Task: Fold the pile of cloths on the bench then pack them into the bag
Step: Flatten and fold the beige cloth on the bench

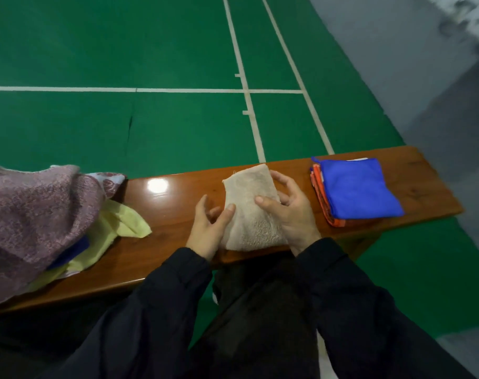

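A folded beige towel [249, 203] lies on the glossy wooden bench [172, 212] in front of me. My left hand [209, 231] holds its left edge, thumb on top of the cloth. My right hand [290, 212] grips its right side, thumb pressed on the top face and fingers curled at the edge. To the right sits a stack of folded cloths, a blue cloth [358, 187] on top of an orange cloth [321, 195]. At the left lies an unfolded pile: a mauve towel [33, 214], a yellow cloth [115, 228], and a patterned cloth [109, 180].
The bench ends just right of the folded stack, and its near edge runs by my knees. Green court floor [150, 50] with white lines lies beyond. A grey floor strip [424, 77] borders it at the right. No bag is in view.
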